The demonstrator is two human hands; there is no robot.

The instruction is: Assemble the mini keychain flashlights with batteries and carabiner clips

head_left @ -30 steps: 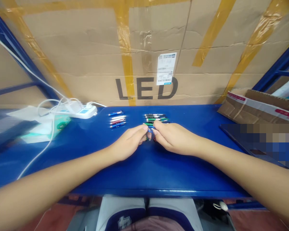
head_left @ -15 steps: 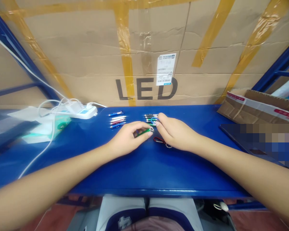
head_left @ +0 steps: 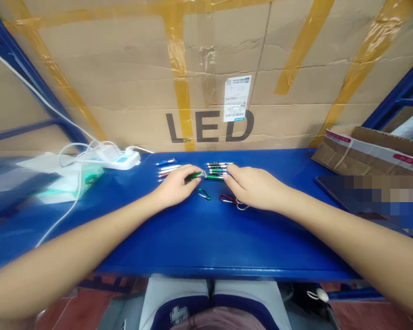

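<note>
My left hand (head_left: 175, 185) is closed on a green pen-shaped light (head_left: 193, 176), its silver loop end pointing right. My right hand (head_left: 253, 187) pinches the right end of another green pen-shaped light (head_left: 214, 177), which lies at the front of the right-hand row. Black and green lights (head_left: 216, 164) lie behind it. Below the hands are a green carabiner (head_left: 203, 194) and a red carabiner (head_left: 227, 199); metal rings (head_left: 242, 206) show beside the red one, partly under my right hand. A left-hand row has a blue light (head_left: 165, 162) and silver and red ones, partly covered by my left hand.
On the blue table (head_left: 206, 243), a white power strip (head_left: 124, 160) with loose cables and a green-white packet (head_left: 89, 178) sit at left. An open cardboard box (head_left: 371, 151) and a dark flat object (head_left: 344, 197) are at right. A large LED carton (head_left: 134, 91) stands behind.
My left hand has moved slightly left and back with its green light, uncovering the green carabiner. The blue carabiner has left my right fingertips, which now touch a green light in the row.
</note>
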